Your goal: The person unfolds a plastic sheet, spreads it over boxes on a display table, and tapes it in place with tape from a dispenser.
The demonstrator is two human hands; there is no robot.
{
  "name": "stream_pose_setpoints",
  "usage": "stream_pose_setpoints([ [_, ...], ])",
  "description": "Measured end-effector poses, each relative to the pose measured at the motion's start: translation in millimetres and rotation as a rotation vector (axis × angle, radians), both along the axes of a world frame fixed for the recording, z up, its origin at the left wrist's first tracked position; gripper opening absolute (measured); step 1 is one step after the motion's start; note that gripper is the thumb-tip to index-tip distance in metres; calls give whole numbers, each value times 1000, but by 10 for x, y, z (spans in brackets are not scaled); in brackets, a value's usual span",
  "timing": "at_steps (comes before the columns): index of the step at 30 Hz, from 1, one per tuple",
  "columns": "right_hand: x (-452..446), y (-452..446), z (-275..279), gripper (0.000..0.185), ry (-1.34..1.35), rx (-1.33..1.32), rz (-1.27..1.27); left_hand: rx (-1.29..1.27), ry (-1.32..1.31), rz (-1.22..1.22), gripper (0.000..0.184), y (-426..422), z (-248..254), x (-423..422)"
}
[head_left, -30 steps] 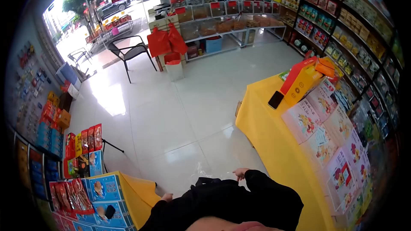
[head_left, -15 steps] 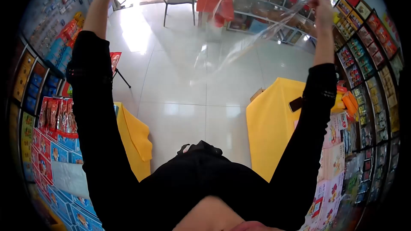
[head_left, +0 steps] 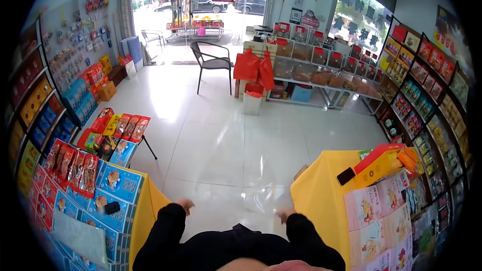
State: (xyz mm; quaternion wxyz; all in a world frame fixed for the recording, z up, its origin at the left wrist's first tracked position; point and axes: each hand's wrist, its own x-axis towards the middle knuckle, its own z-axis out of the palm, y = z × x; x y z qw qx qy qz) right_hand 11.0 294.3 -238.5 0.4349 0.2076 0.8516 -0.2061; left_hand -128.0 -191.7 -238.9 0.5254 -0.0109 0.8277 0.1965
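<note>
Both my hands are low in front of my waist, above the tiled floor. My left hand (head_left: 186,205) is beside the yellow cloth of the left table, its fingers closed, seemingly on the edge of a clear plastic sheet. My right hand (head_left: 285,215) is closed in a pinch near the right table, on the same sheet. The clear plastic sheet (head_left: 261,195) hangs between them, visible mainly as thin bright streaks against the glossy floor. Its outline is hard to make out, and whether it is a bag I cannot tell.
The left table holds blue boxes (head_left: 118,180) and red snack packets (head_left: 75,168). On the right yellow-covered table (head_left: 319,180) lie a phone (head_left: 346,176) and pink boxes (head_left: 374,221). A chair (head_left: 213,60), red bags (head_left: 247,66) and display bins stand farther off; shelves line both sides.
Both my hands have come down from high overhead to waist height and closer together. The clear plastic sheet has dropped with them, and the view has tilted up toward the doorway.
</note>
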Motion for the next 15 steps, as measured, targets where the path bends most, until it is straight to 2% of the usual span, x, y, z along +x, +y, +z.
stream_pose_setpoints([
  [1,344,192,-472,42,-140,-256,-32,102,-112,-15,42,-238,-405,299],
  [2,551,-1,-427,40,-413,-36,-59,2,-296,161,43,-269,-729,462],
  [3,700,63,-690,38,-434,-101,-89,-112,-495,335,44,-351,-948,645],
  [4,849,162,-1036,37,-457,-165,-120,-124,-516,336,44,-386,-955,754],
  [5,851,169,-901,37,-298,-174,-95,-97,-519,472,44,-398,-968,805],
  [7,611,21,-388,34,-185,-67,-38,40,-184,3,49,-244,-381,820],
  [8,531,136,-675,30,-44,0,-11,57,26,-213,54,-163,-77,829],
  [9,456,47,-166,27,119,25,79,46,36,-201,60,-131,-167,678],
  [11,116,177,-279,32,232,84,92,163,-410,652,53,-224,-709,165],
  [12,-37,170,21,31,298,92,34,174,-126,243,51,-140,-441,42],
  [13,-209,191,263,28,379,132,55,79,221,-140,49,-27,-78,-68],
  [14,-410,266,408,29,403,123,90,356,66,196,47,-192,-536,-494],
  [15,-627,467,185,31,539,-209,-328,209,454,-173,47,-14,30,-651],
])
